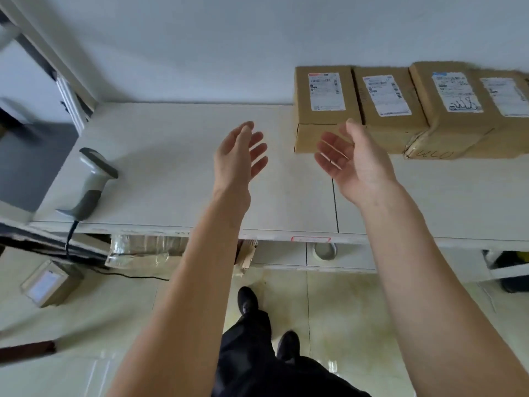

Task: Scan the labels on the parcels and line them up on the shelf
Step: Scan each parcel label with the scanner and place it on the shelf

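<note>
Several brown cardboard parcels with white labels stand side by side against the wall on the white shelf (177,156); the leftmost parcel (323,110) is nearest my hands. My left hand (239,156) hovers over the bare shelf, fingers straight and holding nothing. My right hand (352,161) is held palm inward just in front of the leftmost parcel's lower corner, fingers relaxed and empty. A grey handheld barcode scanner (91,183) lies on the shelf's left end, its cable hanging over the front edge.
Another labelled parcel (50,283) lies on the tiled floor at the lower left. Under the shelf are plastic-wrapped packaging (140,250) and a roll of tape (325,250). A window frame (68,96) borders the shelf's left end. My feet stand on the floor below.
</note>
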